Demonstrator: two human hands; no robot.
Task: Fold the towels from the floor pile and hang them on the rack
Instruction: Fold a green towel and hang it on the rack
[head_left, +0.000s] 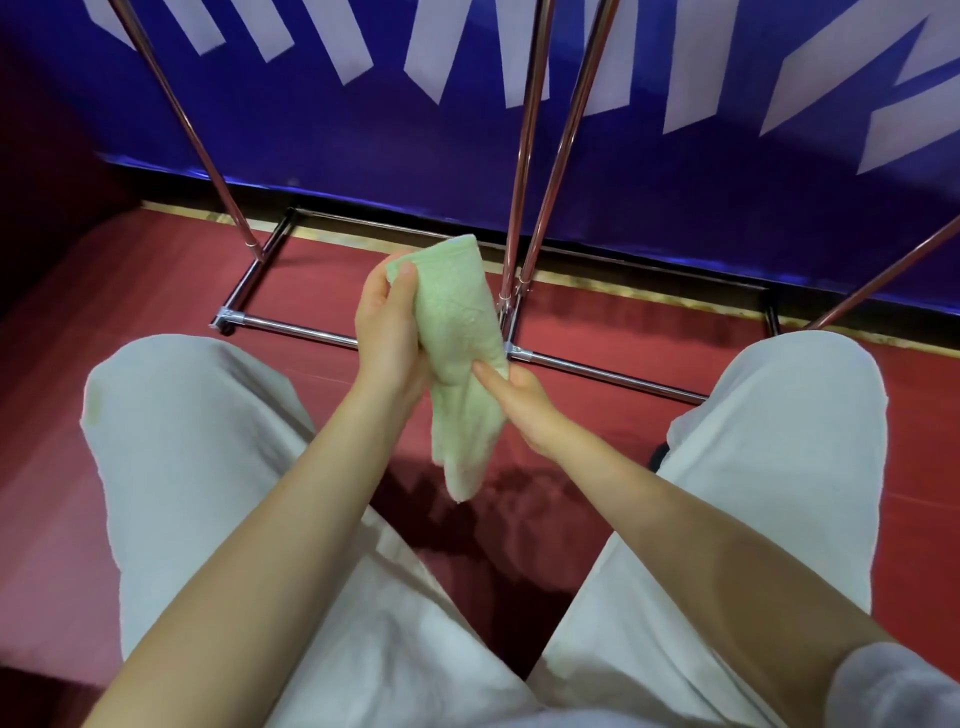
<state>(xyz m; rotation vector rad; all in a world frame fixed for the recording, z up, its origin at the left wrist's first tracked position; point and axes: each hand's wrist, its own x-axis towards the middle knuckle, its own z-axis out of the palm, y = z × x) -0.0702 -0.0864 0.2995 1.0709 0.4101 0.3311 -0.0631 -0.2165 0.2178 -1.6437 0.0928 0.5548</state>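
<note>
Here, the left hand (387, 332) pinches the top of a green towel (462, 358), the right hand (519, 400) clasping its middle, both above the floor (130, 291). Folded narrow, it seems; hanging on the rack (524, 171) remains.

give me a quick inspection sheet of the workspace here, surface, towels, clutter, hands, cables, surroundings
surface: red floor, bare where it shows
job's things: one light green towel, narrow and partly folded, held in the air with its lower end hanging free; chrome rack stands on the floor ahead, no towel seen on the parts in view; floor pile not in view
clutter: nothing seen
grippers: left hand pinches the towel's upper end with the thumb on top; right hand grips it lower down on its right edge
cables: nothing seen
surroundings: blue banner with white lettering behind the rack; the person's legs in light trousers fill the foreground
</note>
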